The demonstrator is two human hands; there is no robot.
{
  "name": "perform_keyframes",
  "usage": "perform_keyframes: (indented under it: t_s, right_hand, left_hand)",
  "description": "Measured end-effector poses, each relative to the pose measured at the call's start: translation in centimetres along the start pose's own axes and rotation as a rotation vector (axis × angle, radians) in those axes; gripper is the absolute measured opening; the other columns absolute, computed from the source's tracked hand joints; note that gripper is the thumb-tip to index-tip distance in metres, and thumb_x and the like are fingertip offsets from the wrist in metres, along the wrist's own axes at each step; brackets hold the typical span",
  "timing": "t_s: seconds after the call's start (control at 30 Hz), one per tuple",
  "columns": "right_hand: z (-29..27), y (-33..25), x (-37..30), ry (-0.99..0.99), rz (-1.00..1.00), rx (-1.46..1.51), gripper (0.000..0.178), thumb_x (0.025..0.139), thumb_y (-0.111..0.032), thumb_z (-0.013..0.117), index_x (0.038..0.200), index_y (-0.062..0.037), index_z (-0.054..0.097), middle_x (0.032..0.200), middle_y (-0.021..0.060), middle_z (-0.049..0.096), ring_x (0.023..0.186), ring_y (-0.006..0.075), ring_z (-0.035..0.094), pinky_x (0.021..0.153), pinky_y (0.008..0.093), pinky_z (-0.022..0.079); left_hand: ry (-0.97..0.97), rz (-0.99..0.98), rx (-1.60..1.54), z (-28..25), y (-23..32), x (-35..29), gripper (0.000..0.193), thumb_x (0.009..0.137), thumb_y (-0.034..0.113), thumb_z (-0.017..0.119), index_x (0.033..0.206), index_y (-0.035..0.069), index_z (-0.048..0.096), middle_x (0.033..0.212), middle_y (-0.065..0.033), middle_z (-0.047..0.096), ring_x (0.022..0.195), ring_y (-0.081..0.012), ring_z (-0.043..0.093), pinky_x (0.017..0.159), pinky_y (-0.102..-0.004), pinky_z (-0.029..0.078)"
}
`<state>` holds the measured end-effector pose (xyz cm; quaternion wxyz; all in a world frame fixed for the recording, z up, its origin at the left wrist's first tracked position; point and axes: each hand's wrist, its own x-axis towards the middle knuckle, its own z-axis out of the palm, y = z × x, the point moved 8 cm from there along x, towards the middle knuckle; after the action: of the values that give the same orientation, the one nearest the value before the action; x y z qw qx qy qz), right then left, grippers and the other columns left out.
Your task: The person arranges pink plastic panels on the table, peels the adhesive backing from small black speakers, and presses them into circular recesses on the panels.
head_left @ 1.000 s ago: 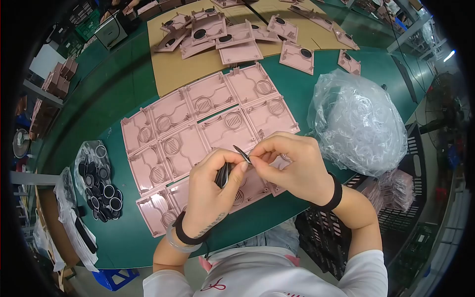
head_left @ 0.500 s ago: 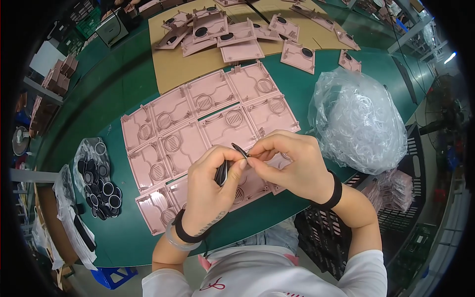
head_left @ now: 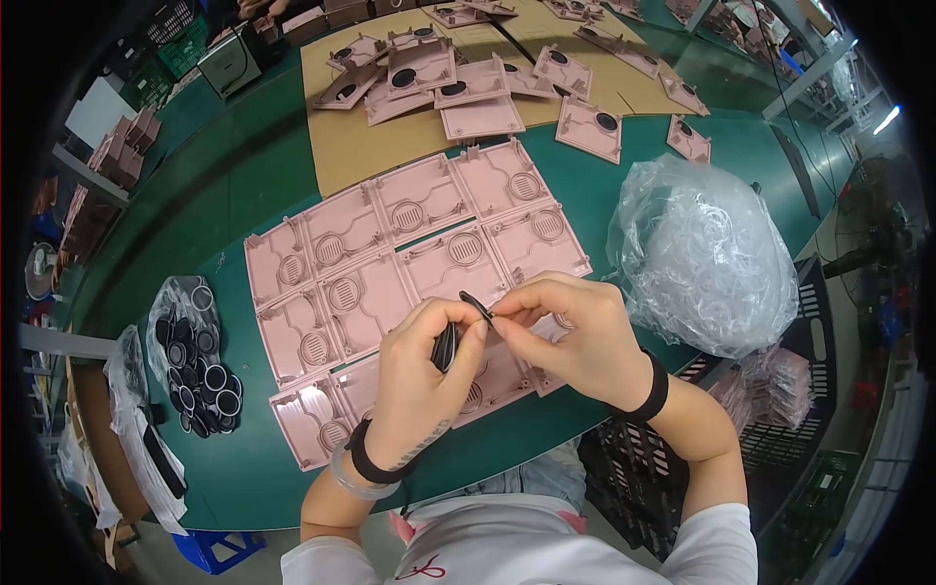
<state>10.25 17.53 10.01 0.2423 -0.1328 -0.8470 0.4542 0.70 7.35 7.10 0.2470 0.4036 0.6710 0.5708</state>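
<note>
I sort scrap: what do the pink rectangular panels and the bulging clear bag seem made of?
Pink rectangular panels: probably rigid moulded plastic, smooth, somewhat glossy; bright reflections and slotted grilles suggest it.
Bulging clear bag: likely thin plastic film, shiny and crinkled, given highlights along folds.

Pink rectangular plastic panels (head_left: 304, 426) are partly covered by the bare left hand (head_left: 417, 370) and bare right hand (head_left: 573, 327). The thin black piece (head_left: 474, 303) pinched between them is partly hidden by their grip. The white short-sleeved shirt (head_left: 497, 546) is cut off below.
</note>
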Motion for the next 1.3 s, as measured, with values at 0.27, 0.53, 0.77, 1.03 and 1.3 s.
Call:
perform_keyframes:
  t_s: [0.27,0.53,0.77,1.03,1.3]
  right_hand:
    - [-0.1,-0.1,0.1,0.008,-0.014,0.004,0.012,0.076,0.000,0.071,0.087,0.0014,0.067,0.082,0.0094,0.067,0.072,0.0167,0.066,0.065,0.0252,0.052]
    - [-0.2,-0.6,0.1,0.008,-0.036,-0.049,0.012,0.076,0.000,0.072,0.086,0.0010,0.066,0.082,0.0092,0.067,0.072,0.0175,0.066,0.065,0.0254,0.052]
    - [0.1,-1.0,-0.2,0.029,-0.047,-0.020,0.014,0.075,0.000,0.073,0.086,0.0008,0.066,0.081,0.0092,0.067,0.071,0.0173,0.067,0.064,0.0254,0.052]
    - [0.1,-0.4,-0.1,0.022,-0.030,-0.026,0.014,0.074,0.000,0.072,0.086,0.0010,0.066,0.081,0.0092,0.067,0.071,0.0162,0.067,0.064,0.0251,0.053]
    - [0.0,-0.4,-0.1,0.023,-0.027,-0.021,0.013,0.074,0.001,0.072,0.085,0.0014,0.065,0.081,0.0089,0.067,0.071,0.0154,0.067,0.064,0.0247,0.053]
  left_hand:
    - [-0.005,-0.002,-0.048,-0.2,-0.3,-0.1,0.007,0.086,0.004,0.061,0.089,-0.001,0.059,0.076,-0.0049,0.060,0.061,-0.0085,0.053,0.057,-0.0230,0.042]
    - [-0.021,-0.073,-0.107,-0.1,-0.9,-0.2,0.007,0.085,0.004,0.062,0.090,-0.001,0.059,0.072,-0.0024,0.058,0.062,-0.0063,0.051,0.056,-0.0220,0.041]
    - [-0.029,-0.125,-0.168,0.0,-1.4,-0.3,0.007,0.085,0.003,0.061,0.089,-0.001,0.058,0.071,-0.0015,0.057,0.062,-0.0054,0.049,0.056,-0.0217,0.040]
    - [-0.006,-0.027,-0.079,0.0,-0.7,-0.3,0.007,0.083,0.001,0.062,0.088,-0.001,0.057,0.075,-0.0051,0.058,0.064,-0.0095,0.052,0.058,-0.0236,0.042]
    - [0.005,-0.028,-0.073,0.0,-0.9,-0.2,0.007,0.083,0.001,0.062,0.087,-0.001,0.057,0.075,-0.0058,0.059,0.065,-0.0107,0.053,0.059,-0.0243,0.043]
